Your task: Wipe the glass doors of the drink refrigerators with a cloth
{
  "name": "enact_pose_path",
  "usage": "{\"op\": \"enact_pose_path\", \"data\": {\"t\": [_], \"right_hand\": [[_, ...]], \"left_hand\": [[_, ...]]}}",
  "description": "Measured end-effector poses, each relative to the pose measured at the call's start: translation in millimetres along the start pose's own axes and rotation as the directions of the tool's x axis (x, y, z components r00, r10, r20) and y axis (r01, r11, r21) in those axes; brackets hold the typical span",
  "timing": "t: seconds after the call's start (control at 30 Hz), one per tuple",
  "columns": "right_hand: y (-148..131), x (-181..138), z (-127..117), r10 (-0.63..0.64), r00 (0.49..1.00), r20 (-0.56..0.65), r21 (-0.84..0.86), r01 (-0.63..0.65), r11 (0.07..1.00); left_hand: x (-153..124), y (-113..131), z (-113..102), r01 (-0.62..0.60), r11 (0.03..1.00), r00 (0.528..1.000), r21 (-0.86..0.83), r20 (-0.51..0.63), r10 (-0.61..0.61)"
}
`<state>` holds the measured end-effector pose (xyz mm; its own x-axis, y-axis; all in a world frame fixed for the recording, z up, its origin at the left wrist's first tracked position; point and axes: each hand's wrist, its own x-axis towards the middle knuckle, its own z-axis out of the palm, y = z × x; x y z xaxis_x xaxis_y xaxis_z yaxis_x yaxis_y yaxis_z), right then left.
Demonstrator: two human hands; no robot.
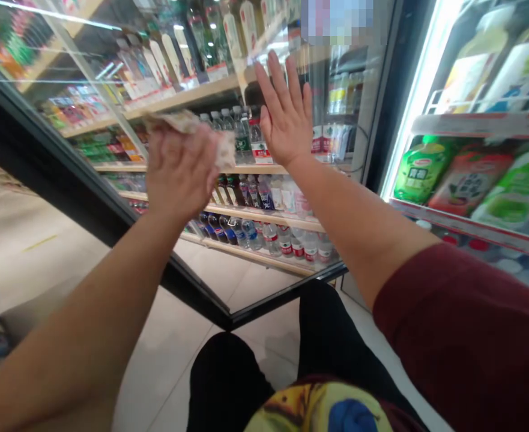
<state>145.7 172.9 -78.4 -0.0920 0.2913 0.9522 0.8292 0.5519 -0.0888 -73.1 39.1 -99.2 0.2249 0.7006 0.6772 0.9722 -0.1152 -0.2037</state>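
An open glass fridge door swings out in front of me, with a black frame along its lower edge. My left hand presses a crumpled pale cloth against the glass, fingers closed on it. My right hand lies flat on the same pane, further right, fingers spread and holding nothing. Through the glass I see shelves of bottled drinks.
To the right stands the lit open fridge with green and red juice cartons on white shelves. Pale floor tiles stretch to the left. My dark trousers show at the bottom, close to the door's lower corner.
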Motion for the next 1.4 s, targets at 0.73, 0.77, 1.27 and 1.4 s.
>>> {"op": "enact_pose_path", "data": {"t": [0.73,0.77,1.27,1.4], "right_hand": [[4,-1,-1,-0.034,0.999,0.009,0.071,0.033,0.997],[4,-1,-4,-0.032,0.999,0.03,0.091,0.029,0.995],[2,-2,-7,-0.006,0.999,0.047,0.072,0.003,0.997],[0,-3,-11,0.006,0.997,0.076,0.081,-0.012,0.997]], "left_hand": [[-76,-1,27,0.062,0.995,0.998,0.076,0.003,-0.063],[-80,-4,29,0.023,0.997,0.998,0.068,0.051,-0.026],[-105,23,32,0.389,0.921,0.921,0.025,-0.026,-0.389],[-71,3,-3,0.389,0.917,0.913,0.085,-0.169,-0.372]]}}
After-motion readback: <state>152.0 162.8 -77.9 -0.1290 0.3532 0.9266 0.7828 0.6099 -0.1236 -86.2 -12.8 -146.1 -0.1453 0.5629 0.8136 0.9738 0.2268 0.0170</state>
